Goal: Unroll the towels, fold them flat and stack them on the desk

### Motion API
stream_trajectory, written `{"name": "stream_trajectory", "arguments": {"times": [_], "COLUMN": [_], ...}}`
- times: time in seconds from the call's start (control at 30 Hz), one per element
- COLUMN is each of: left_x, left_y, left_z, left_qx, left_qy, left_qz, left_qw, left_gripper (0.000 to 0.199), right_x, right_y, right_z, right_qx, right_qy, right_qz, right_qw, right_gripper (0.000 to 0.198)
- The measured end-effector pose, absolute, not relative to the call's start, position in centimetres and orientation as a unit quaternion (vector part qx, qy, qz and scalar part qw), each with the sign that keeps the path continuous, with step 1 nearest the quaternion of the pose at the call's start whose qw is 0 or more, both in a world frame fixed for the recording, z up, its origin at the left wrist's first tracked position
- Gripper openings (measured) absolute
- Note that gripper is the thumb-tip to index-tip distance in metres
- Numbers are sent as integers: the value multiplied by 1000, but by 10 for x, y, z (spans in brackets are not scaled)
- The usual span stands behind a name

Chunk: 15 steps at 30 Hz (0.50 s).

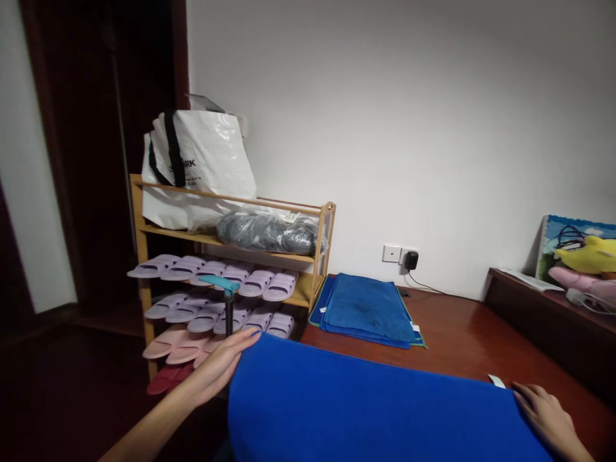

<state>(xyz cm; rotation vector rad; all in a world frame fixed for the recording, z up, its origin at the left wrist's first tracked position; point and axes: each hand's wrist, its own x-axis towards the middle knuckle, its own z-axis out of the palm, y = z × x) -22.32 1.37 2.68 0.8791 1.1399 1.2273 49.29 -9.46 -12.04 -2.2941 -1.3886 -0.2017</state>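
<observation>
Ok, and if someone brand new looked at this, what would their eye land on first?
Probably the bright blue cloth filling the lower middle, one corner gripped by the left hand's fingers, with the right hand at the other. Next might come the big white bag on the wooden rack at left, above rows of lilac slippers. At far right, a yellow toy-like shape also stands out.
</observation>
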Motion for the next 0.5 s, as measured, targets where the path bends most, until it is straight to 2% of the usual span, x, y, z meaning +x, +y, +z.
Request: {"name": "stream_trajectory", "arguments": {"times": [0.1, 0.3, 0.4, 0.5], "left_x": [-226, -228, -226, -220], "left_y": [-2, -18, -7, 9], "left_z": [41, 67, 61, 44], "left_qx": [418, 580, 583, 585], "left_qy": [478, 493, 520, 527], "left_qz": [516, 404, 405, 408], "left_qw": [575, 507, 475, 461], "left_gripper": [44, 52, 58, 60], "right_x": [499, 499, 496, 500], "right_y": [-94, -96, -98, -104], "right_z": [-124, -120, -117, -114], "right_qx": [-826, -824, -821, -837], "right_qy": [-509, -507, -514, -486], "right_qz": [-47, -55, -42, -87], "right_qw": [237, 247, 246, 237], "right_gripper": [57, 50, 42, 41]}}
